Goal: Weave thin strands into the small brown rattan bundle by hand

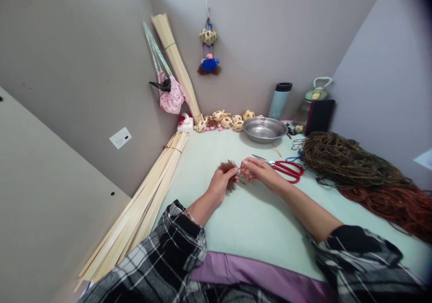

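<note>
Brown fibre tuft (227,165), small and bushy, above the middle of a pale green tabletop (243,231). Gripped in the left hand (219,182), thumb pressed on top, fingers curled beneath, presumably to keep loose fibres gathered. Right hand (261,171) just beside, thumb and fingertips pinched narrow, apparently on a thin strand (239,170) at the tuft; exact hold too small to tell. Probably set facing each other for control of such fine material. Red-handled scissors (278,164) lying behind the right hand, tip pointing left, likely for easy reach. Dark green cord (351,159) and rust-coloured cord (388,208) heaped at the right, apparently to leave working room. Pale wooden strips (145,195) slanting along the left side, perhaps for the same reason. Along the back, woven balls (219,115) and a metal bowl (265,138), seemingly out of the way.
</note>
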Demonstrator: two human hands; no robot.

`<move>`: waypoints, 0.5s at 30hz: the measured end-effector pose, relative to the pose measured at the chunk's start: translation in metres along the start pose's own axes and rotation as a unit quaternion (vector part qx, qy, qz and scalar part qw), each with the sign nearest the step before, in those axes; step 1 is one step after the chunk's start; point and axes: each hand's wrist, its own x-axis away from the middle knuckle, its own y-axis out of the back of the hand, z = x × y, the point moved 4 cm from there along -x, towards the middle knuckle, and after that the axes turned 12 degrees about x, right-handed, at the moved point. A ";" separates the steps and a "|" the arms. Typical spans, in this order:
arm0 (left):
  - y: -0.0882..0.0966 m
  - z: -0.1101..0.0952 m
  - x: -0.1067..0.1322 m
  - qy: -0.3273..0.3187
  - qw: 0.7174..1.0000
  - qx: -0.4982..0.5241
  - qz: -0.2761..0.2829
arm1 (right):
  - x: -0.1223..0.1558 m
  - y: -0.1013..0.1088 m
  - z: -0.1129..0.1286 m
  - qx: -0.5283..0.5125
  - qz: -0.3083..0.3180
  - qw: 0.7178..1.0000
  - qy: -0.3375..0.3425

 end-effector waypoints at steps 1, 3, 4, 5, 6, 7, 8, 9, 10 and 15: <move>0.000 0.001 0.000 -0.001 1.000 -0.008 0.006 | 0.000 -0.001 0.000 0.022 0.008 1.000 0.002; 0.000 0.002 -0.001 -0.004 1.000 -0.023 0.011 | 0.001 -0.004 0.002 0.058 0.028 0.998 0.017; 0.001 0.003 -0.001 -0.005 1.000 -0.028 0.011 | 0.001 -0.006 0.002 0.066 0.036 0.997 0.025; 0.001 0.003 -0.001 -0.006 0.999 -0.030 0.009 | 0.002 -0.006 0.002 0.067 0.039 0.996 0.032; 0.001 0.003 -0.001 -0.005 1.000 -0.028 0.006 | 0.001 -0.006 0.002 0.063 0.039 0.997 0.037; 0.001 0.004 -0.001 -0.002 1.000 -0.025 0.003 | 0.001 -0.006 0.002 0.056 0.035 0.997 0.039; 0.001 0.004 -0.001 0.002 1.000 -0.019 0.000 | 0.001 -0.004 0.001 0.049 0.026 0.998 0.040; 0.001 0.004 -0.001 0.005 1.000 -0.014 -0.004 | 0.000 -0.003 0.001 0.045 0.016 0.998 0.041; 0.001 0.004 -0.001 0.008 1.000 -0.010 -0.011 | 0.000 -0.002 0.000 0.043 0.008 0.998 0.040; 0.002 0.004 -0.001 0.020 0.999 -0.005 -0.027 | -0.001 0.001 0.001 0.051 -0.017 0.998 0.040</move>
